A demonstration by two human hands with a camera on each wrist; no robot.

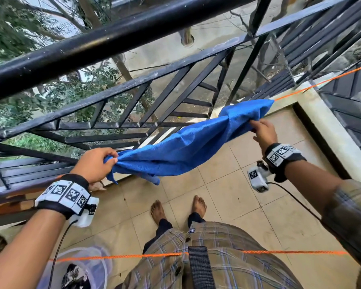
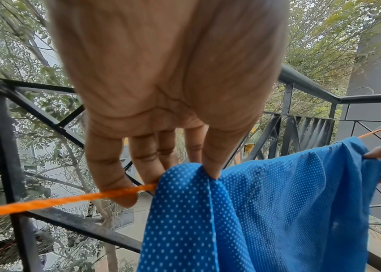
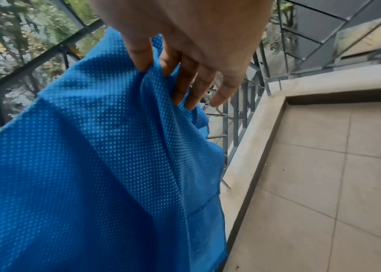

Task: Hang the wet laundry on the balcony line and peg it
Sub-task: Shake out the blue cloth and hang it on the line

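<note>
A blue dotted mesh garment (image 1: 186, 147) lies stretched along the orange line (image 1: 321, 82) by the railing. My left hand (image 1: 96, 163) pinches its bunched left end. In the left wrist view, thumb and fingers of that hand (image 2: 184, 171) grip the cloth (image 2: 266, 211) right where the line (image 2: 45, 202) runs into it. My right hand (image 1: 263, 132) pinches the garment's right end just below the line. The right wrist view shows this hand (image 3: 173, 64) holding a fold of the fabric (image 3: 91, 165) between thumb and fingers. Under the cloth the line is hidden.
The black metal railing (image 1: 113, 38) stands just beyond the line, with trees behind it. A second orange line (image 1: 133, 256) crosses at my waist. A pale mesh basket (image 1: 100, 265) with dark laundry stands at lower left. My bare feet are on the tiled floor (image 1: 248, 205).
</note>
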